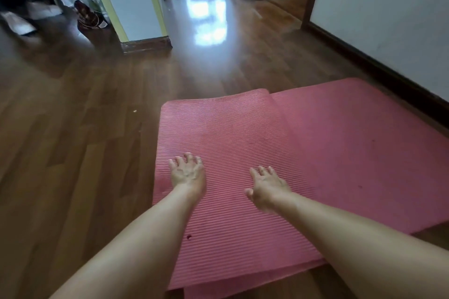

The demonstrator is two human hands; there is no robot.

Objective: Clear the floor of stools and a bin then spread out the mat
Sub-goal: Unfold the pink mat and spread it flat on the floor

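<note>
Student: Stage shown?
Tutor: Wooden floor (85, 153) around the pink foam mat (218, 128) shows no stools or bin. Mat lies folded over itself there; left hand (187, 172) and right hand (267, 187), fingers spread above it, hold nothing. Unfolding is left to do.

Pink ribbed mat (226, 133), partly folded, on floor

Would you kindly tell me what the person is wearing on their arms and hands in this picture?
Nothing that shows. The left hand and right hand are ungloved, and I can make out no rings. Neither wrist carries a watch or bracelet, and both forearms are uncovered down to the frame's edge; no sleeve is in view.
</note>
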